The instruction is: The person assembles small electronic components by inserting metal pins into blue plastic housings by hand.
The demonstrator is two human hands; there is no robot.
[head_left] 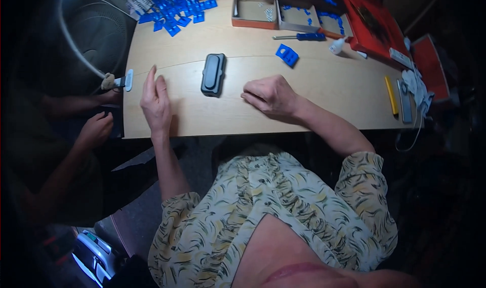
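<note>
My left hand (156,101) rests flat on the wooden table (324,90), fingers straight and close together, holding nothing. My right hand (270,95) lies on the table with fingers curled under; I see nothing in it. Between the two hands lies a dark grey oblong plastic part (213,74), touched by neither. A single blue plastic piece (287,54) lies beyond my right hand.
A pile of several blue plastic pieces (174,8) sits at the far left. Small cardboard boxes (253,10) stand at the back, with a blue-handled screwdriver (301,36) before them. A red box (375,27), yellow pencil (391,95) and grey tool (405,103) lie right. Another person's hand (95,130) is at the left edge.
</note>
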